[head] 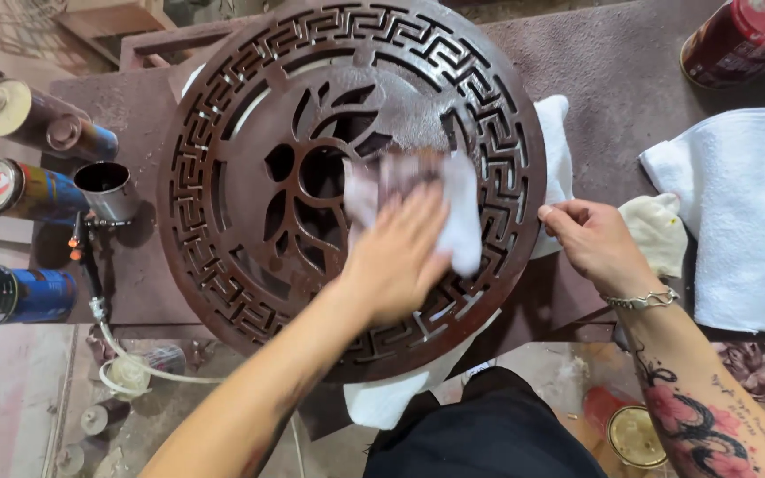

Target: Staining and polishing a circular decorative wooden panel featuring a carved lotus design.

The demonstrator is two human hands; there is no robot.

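Observation:
A large round brown metal grate (223, 204) with cut-out leaf and key patterns lies flat on a dusty bench. My left hand (396, 257) presses a white cloth (458, 208) onto the grate's middle; the cloth is blurred. My right hand (593, 241) grips the grate's right rim with fingers curled over the edge. A silver bracelet is on that wrist and a tattoo on the forearm.
Several spray cans (24, 190) lie at the left beside a spray gun with a metal cup (106, 190) and hose. White towels (741, 212) lie at the right, another under the grate. A red can (737, 40) lies top right. A tin (635, 435) stands below.

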